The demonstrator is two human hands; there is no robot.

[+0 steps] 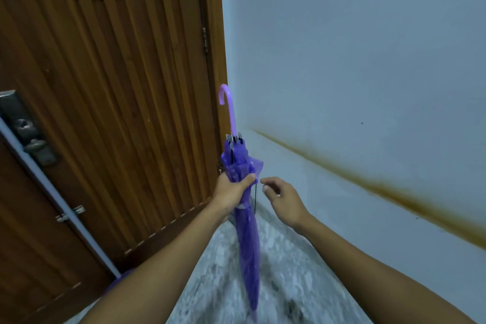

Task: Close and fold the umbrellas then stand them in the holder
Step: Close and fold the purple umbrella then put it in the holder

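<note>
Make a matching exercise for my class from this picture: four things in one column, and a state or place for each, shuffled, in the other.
Things:
1. purple umbrella
2. left hand
3. right hand
4. pink hooked handle

States or places:
A. open, beside the canopy, holding nothing
B. closed, held tip down
C. gripping the gathered canopy
D. uppermost, in front of the door's edge

Pairs: 1-B, 2-C, 3-A, 4-D
</note>
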